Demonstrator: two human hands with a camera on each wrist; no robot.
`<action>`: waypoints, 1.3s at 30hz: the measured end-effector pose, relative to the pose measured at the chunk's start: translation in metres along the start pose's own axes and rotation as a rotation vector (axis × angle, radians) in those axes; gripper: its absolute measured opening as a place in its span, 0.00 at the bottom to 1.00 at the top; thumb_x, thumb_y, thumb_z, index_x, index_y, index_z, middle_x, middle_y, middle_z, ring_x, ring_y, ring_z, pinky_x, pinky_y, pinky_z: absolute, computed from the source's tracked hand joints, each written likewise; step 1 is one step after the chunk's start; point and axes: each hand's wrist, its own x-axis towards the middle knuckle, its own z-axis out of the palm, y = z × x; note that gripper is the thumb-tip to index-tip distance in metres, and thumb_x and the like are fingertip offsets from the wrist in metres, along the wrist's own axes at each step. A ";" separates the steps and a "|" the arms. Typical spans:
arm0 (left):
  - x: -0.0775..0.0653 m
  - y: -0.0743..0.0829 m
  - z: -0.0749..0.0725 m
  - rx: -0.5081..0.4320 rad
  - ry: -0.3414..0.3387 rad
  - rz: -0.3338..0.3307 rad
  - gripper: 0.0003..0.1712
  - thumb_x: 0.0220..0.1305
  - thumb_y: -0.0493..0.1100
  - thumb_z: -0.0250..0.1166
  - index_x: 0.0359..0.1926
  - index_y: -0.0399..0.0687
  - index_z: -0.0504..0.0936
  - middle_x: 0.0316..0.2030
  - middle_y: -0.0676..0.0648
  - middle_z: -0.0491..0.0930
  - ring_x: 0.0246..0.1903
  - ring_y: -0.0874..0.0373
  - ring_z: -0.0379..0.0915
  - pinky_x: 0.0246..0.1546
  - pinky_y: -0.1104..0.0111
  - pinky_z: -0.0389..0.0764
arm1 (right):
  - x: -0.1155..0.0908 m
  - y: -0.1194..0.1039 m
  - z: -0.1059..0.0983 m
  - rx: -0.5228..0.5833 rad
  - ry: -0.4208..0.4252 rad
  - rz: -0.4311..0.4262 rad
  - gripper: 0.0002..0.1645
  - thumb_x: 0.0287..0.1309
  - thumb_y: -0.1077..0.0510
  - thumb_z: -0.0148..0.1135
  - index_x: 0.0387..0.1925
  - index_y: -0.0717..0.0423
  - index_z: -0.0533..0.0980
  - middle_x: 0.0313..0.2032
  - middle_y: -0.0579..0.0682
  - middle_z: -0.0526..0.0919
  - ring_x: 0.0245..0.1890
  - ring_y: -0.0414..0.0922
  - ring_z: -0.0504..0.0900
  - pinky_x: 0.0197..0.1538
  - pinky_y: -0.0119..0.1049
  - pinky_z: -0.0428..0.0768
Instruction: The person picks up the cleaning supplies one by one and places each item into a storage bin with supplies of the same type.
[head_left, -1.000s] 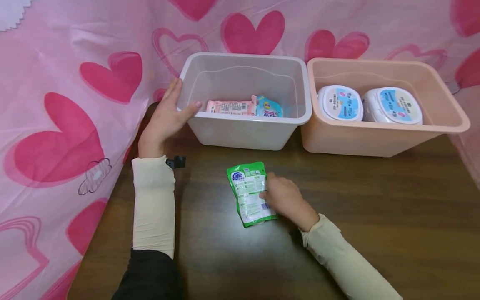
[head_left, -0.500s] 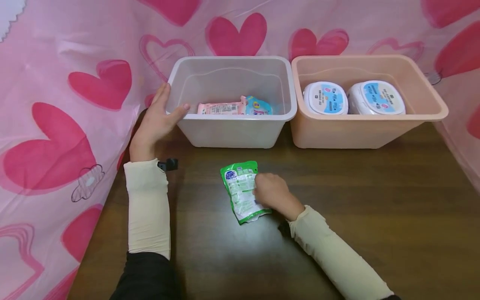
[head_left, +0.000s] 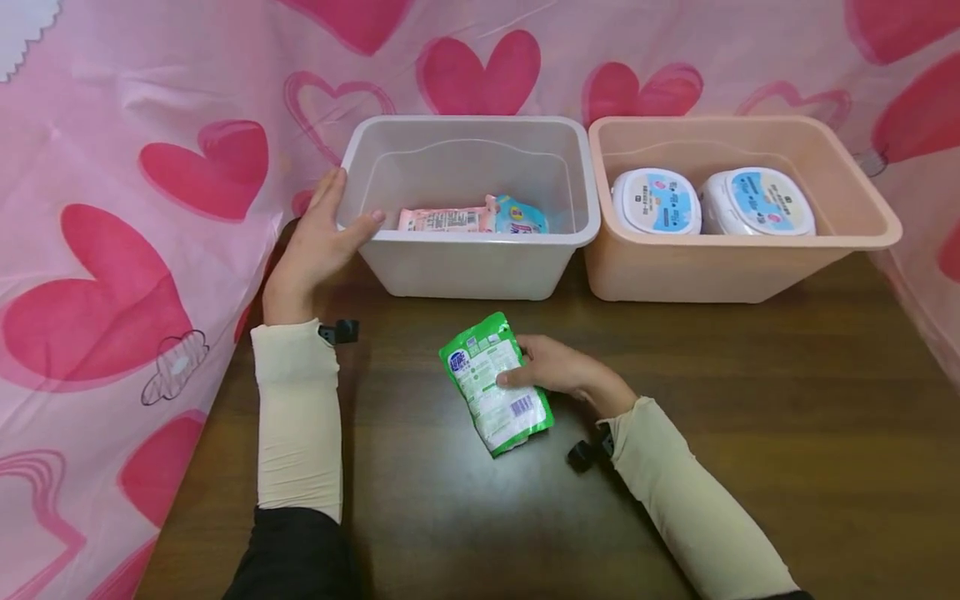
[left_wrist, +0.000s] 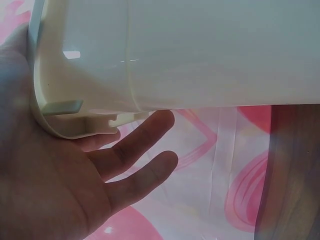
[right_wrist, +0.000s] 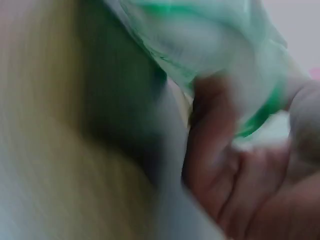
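Note:
A green and white pouch (head_left: 491, 392) with printed text and a barcode is in front of the grey bin. My right hand (head_left: 558, 367) pinches the pouch's right side, thumb on the printed face and fingers beneath. The right wrist view is blurred, but the pouch (right_wrist: 200, 40) appears raised at least partly off the table. My left hand (head_left: 311, 246) rests on the left front corner of the grey bin (head_left: 468, 267), thumb over the front rim. In the left wrist view, that hand's fingers (left_wrist: 142, 172) extend loosely beside the bin wall.
Inside the grey bin lie a pink packet (head_left: 446, 220) and a blue packet (head_left: 520, 217). A peach bin (head_left: 690, 271) stands beside it on the right, holding two white lidded tubs (head_left: 656, 202). Heart-patterned pink cloth (head_left: 202, 75) hangs behind and to the left of the wooden table (head_left: 435, 525).
My right thumb has come onto the pouch's face, and the hand now grips the pouch, which has tilted a little. The left hand stays at the grey bin. The head view has shifted.

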 end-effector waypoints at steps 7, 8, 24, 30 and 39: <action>0.000 0.002 0.002 -0.016 -0.001 0.028 0.55 0.65 0.69 0.59 0.81 0.65 0.38 0.80 0.55 0.34 0.77 0.48 0.34 0.71 0.40 0.42 | -0.002 0.005 0.007 0.143 -0.088 -0.048 0.30 0.71 0.67 0.54 0.71 0.67 0.60 0.45 0.61 0.83 0.38 0.51 0.86 0.43 0.42 0.84; 0.001 0.002 0.003 -0.017 -0.001 0.035 0.55 0.65 0.69 0.59 0.81 0.64 0.38 0.80 0.54 0.34 0.77 0.49 0.34 0.72 0.41 0.42 | -0.003 0.005 0.007 0.160 -0.065 -0.047 0.30 0.72 0.67 0.53 0.71 0.67 0.60 0.45 0.62 0.83 0.38 0.51 0.86 0.43 0.42 0.84; -0.002 -0.004 -0.002 0.016 0.018 0.026 0.55 0.65 0.70 0.58 0.81 0.64 0.38 0.80 0.55 0.34 0.77 0.48 0.34 0.71 0.38 0.42 | -0.011 0.001 0.011 0.974 -0.363 -0.256 0.32 0.69 0.68 0.55 0.71 0.59 0.59 0.58 0.64 0.78 0.55 0.60 0.81 0.53 0.55 0.80; -0.004 -0.004 -0.003 0.007 0.022 0.030 0.55 0.65 0.70 0.58 0.81 0.63 0.38 0.80 0.54 0.35 0.77 0.48 0.34 0.71 0.38 0.42 | -0.023 -0.013 0.014 0.955 -0.304 -0.265 0.33 0.66 0.72 0.53 0.70 0.59 0.60 0.57 0.61 0.79 0.53 0.57 0.82 0.52 0.54 0.81; -0.004 0.000 0.001 -0.013 0.010 0.024 0.55 0.64 0.69 0.59 0.81 0.65 0.39 0.80 0.54 0.35 0.77 0.46 0.35 0.69 0.36 0.45 | -0.047 -0.036 0.015 0.991 -0.346 -0.350 0.34 0.61 0.76 0.50 0.68 0.58 0.64 0.58 0.60 0.78 0.55 0.55 0.81 0.55 0.52 0.80</action>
